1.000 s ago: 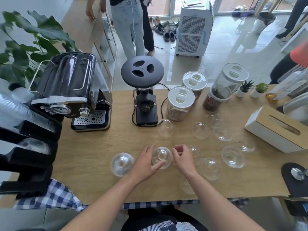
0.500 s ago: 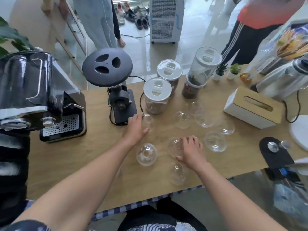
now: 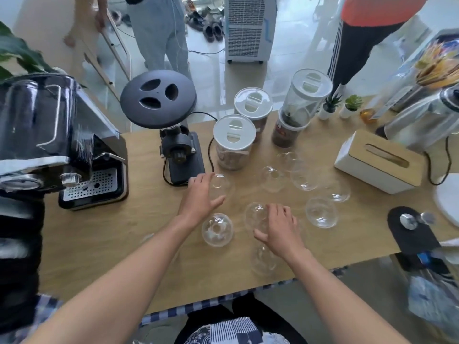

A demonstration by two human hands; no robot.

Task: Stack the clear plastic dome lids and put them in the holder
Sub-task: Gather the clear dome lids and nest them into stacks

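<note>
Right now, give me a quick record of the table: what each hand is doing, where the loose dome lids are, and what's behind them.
left hand: open, reaching a dome lid by the grinder
right hand: resting on a second lid
loose lids: scattered on the table, one between the arms
behind: canisters, espresso machine, tissue box
holder: cannot tell

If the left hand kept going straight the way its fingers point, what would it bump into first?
The left hand points away from the person and slightly right, its fingers already at a clear dome lid. That lid comes first; beyond it stands the white-lidded canister, though depth is hard to judge from one view.
</note>
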